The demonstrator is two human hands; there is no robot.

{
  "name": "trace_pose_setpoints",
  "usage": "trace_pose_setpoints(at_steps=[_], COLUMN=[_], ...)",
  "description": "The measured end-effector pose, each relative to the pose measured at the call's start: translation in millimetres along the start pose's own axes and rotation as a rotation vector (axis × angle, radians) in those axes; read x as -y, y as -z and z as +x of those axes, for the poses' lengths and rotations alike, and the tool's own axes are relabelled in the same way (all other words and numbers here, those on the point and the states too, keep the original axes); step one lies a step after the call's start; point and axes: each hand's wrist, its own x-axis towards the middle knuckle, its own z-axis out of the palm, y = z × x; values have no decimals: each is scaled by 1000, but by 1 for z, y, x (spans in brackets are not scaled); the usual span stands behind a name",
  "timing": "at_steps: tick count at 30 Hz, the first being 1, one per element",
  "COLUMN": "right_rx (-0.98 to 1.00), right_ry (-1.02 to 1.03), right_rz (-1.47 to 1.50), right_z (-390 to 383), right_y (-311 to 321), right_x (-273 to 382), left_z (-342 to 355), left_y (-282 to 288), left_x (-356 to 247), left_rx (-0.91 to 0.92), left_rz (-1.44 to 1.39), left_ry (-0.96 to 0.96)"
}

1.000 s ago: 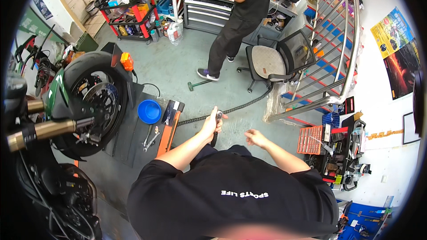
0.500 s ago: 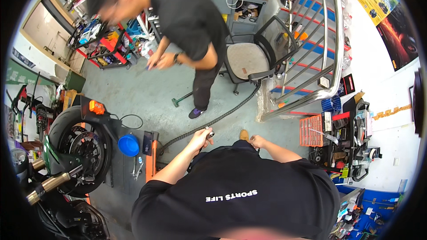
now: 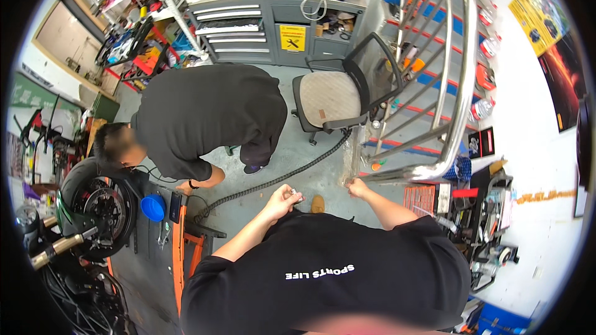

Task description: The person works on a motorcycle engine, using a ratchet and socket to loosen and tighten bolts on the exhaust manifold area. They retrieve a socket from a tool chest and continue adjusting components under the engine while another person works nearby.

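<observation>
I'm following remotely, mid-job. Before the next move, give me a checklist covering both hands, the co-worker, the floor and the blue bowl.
1. Left hand gripping: ok. It is closed on a metal tool, mostly hidden.
2. Right hand empty: cannot tell. It is curled, its inside hidden.
3. Co-worker clear of the platform: not ok. They bend over beside it, one hand close to its edge.
4. Floor free of trip hazards: not ok. A black hose crosses it.
5. Blue bowl upright: ok. It sits on the platform.
</observation>
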Motion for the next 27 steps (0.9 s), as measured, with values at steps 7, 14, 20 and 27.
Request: trace_pose_setpoints(at_steps=[7,14,20,27], right_rx=[144,212,147,261], right_ry=[53,273,162,68], right_rz=[-165,-437,-342,-71], right_z=[50,79,161,198], right_y=[3,58,133,161], right_x=[41,86,94,182], left_z=[40,91,147,187], left_y=[25,39,30,34], left_x=[-1,-36,-74,-139], left_rx=[-97,-161,-145,-342], left_rz=[-88,-190,-215,-174], left_ry=[-6,-24,-37,45])
